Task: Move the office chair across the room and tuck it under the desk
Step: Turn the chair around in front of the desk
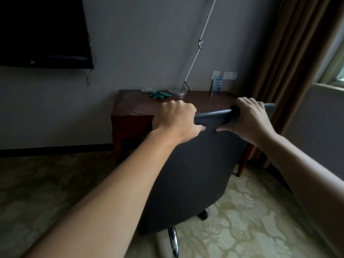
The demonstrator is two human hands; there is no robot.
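The dark grey office chair (197,164) stands right in front of me with its back toward me, and its backrest hides the middle of the dark wooden desk (130,116) behind it. My left hand (176,120) grips the left part of the backrest's top edge. My right hand (249,116) wraps over the right part of that same edge. A chrome leg and one black caster show below the seat on the carpet. The seat itself is hidden behind the backrest.
On the desk sit a silver lamp (193,58), green gloves (160,94) and a small blue card (217,83). A black TV (42,32) hangs on the wall at left. Brown curtains (290,71) and a window are at right. Patterned carpet (251,211) covers the floor.
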